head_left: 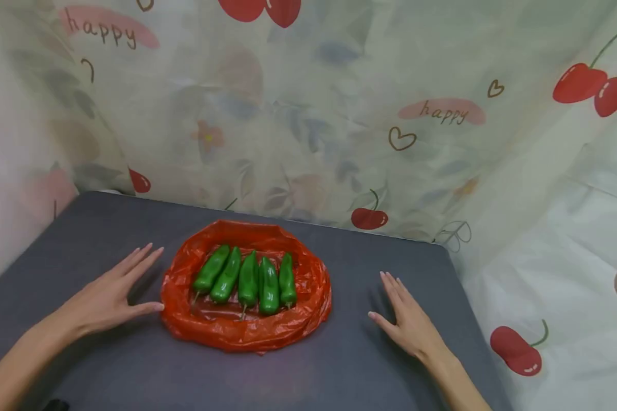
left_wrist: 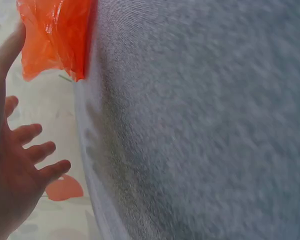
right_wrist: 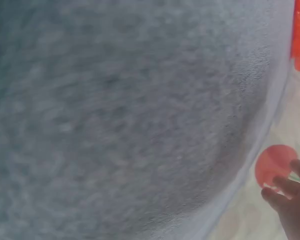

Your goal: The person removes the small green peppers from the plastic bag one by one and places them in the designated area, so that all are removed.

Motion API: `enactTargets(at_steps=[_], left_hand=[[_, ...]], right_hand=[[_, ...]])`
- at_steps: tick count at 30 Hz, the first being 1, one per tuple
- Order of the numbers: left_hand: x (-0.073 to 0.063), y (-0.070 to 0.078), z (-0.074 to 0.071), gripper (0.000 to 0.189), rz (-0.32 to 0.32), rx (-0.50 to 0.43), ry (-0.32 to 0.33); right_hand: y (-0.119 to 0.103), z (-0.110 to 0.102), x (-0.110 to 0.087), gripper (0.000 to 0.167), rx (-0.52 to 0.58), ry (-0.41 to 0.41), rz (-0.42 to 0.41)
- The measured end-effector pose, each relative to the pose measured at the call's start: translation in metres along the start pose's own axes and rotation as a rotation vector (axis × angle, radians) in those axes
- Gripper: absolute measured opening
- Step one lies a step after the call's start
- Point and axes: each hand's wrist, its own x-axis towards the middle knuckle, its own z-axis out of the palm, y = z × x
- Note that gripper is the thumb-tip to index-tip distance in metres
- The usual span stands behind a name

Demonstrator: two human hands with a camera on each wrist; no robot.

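Observation:
Several green peppers (head_left: 248, 279) lie side by side in an open red plastic bag (head_left: 247, 338) with its rim rolled outward, in the middle of the table. To the left of the bag, the left hand (head_left: 108, 297) hovers with straight, spread fingers, its thumb tip right at the bag's rim in the head view. In the left wrist view part of the red bag (left_wrist: 57, 40) shows beyond the thumb. The right hand (head_left: 408, 322) is held apart from the bag on its right side, fingers extended and holding nothing.
The dark grey table (head_left: 288, 382) has a back edge against a hanging pale cloth (head_left: 298, 125) printed with cherries, hearts and leaves. More of this cloth hangs at both sides. A small black object (head_left: 56, 405) shows at the bottom left.

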Motion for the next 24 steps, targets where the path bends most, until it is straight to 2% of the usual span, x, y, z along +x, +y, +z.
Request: enactTargets(at_steps=[8,13,17,21,24], left_hand=[[0.009,0.008,0.001,0.103,0.0,-0.123,-0.003],[0.015,0.012,0.002,0.102,0.044,-0.181,0.018],[0.018,0.014,0.002,0.1,0.073,-0.223,0.012],[0.021,0.017,0.002,0.097,0.068,-0.269,-0.002],[0.025,0.017,0.004,0.094,0.063,-0.293,-0.005]], right_hand=[[-0.012,-0.003,0.006,0.084,0.051,0.021,-0.042],[-0.022,-0.004,0.011,0.08,0.104,0.044,-0.059],[-0.029,-0.001,0.017,0.076,0.157,0.082,-0.106],[-0.035,0.002,0.023,0.075,0.215,0.112,-0.148],[-0.039,0.003,0.028,0.079,0.257,0.106,-0.16]])
